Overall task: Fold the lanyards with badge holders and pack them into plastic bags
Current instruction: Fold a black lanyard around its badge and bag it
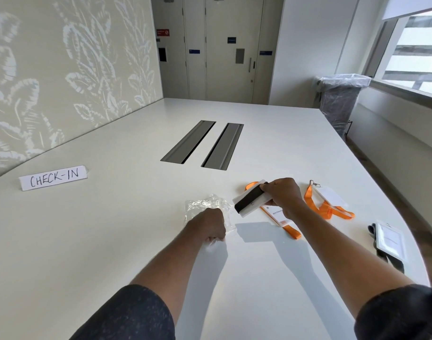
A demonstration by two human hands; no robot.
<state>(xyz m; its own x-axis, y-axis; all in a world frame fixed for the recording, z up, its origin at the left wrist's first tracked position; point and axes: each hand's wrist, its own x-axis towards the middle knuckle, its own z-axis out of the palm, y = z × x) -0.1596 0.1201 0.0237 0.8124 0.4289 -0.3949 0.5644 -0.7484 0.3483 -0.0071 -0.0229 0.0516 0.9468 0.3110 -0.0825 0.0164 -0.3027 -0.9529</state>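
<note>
Head view:
- The right hand [282, 196] is gripping a wrapped badge holder [249, 200], a white card sleeve with a black lanyard wound round its middle. The fingers are curling over its right end.
- The wrapped badge holder is sticking out to the left of the grip, tilted, and is hanging above the table [112, 241]; its shadow is falling on the surface below.
- The left hand [207, 225] is clenching the near edge of a clear plastic bag [202, 204]. The knuckles are facing up, and the crumpled film is spreading away from the fist on the far side.
- The free end of the wrapped badge holder is sitting just beside the bag's right edge; whether they are touching cannot be told.
- An orange lanyard with badge [293, 233] is lying flat under the right hand and wrist.
- A second orange lanyard [332, 212] with a clear holder is lying further right, apart from both hands.
- A black-strapped badge holder [390, 239] is resting near the table's right edge.
- A "CHECK-IN" sign [53, 178] is standing at far left, two cable slots [189, 142] are sitting mid-table, and a lined bin [338, 101] is standing by the window.
</note>
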